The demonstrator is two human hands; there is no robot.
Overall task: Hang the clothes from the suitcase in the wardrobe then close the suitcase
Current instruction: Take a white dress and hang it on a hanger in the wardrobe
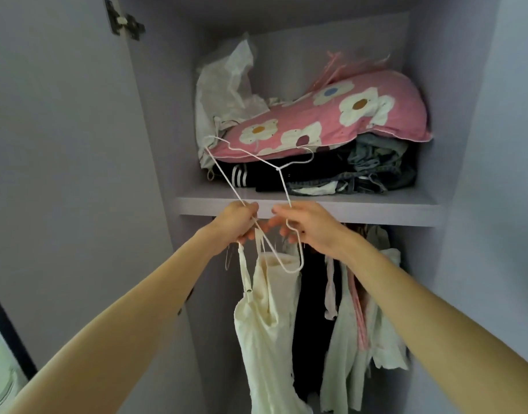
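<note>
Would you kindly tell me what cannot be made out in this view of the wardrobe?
Suitcase: outside the head view altogether.
Hanging rail: hidden behind the lilac wooden shelf.
Whether the cream strappy top has its strap on the white wire hanger: left hand and right hand cover it.
Top's hem: cut off by bottom edge.

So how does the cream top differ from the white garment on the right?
The cream top hangs by a strap from the left hand, its hanger tilted up and unhooked. The white garment already hangs under the shelf. The top is creamier, the garment whiter. Both are pale and crumpled.
</note>
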